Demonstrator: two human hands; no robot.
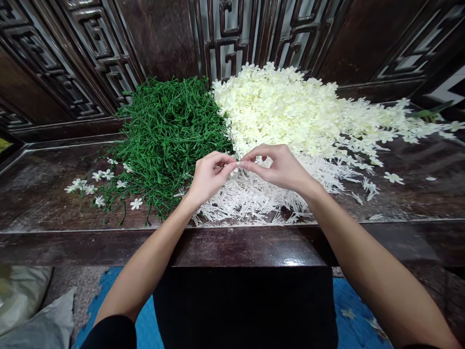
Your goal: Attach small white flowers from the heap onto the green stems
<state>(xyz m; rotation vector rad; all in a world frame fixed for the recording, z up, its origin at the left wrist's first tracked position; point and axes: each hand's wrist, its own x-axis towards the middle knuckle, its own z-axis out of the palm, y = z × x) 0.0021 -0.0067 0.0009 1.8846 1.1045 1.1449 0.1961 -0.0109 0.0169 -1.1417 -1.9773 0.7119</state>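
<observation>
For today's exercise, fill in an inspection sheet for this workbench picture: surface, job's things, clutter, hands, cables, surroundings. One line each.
Surface: dark wooden table, glossy, worn.
Job's things: green stem pile; cream flower pile; white plastic stamen pile; a small white piece pinched between both hands.
Clutter: loose flowers at the left, a stray flower at the right.
Hands: left hand and right hand, fingertips meeting over the stamen pile.
Cables: nothing seen.
Surroundings: carved dark wood panels behind; blue mat below.

Green stems (167, 135) left, white flowers (290, 106) right; table (417, 198) edges bare.
</observation>
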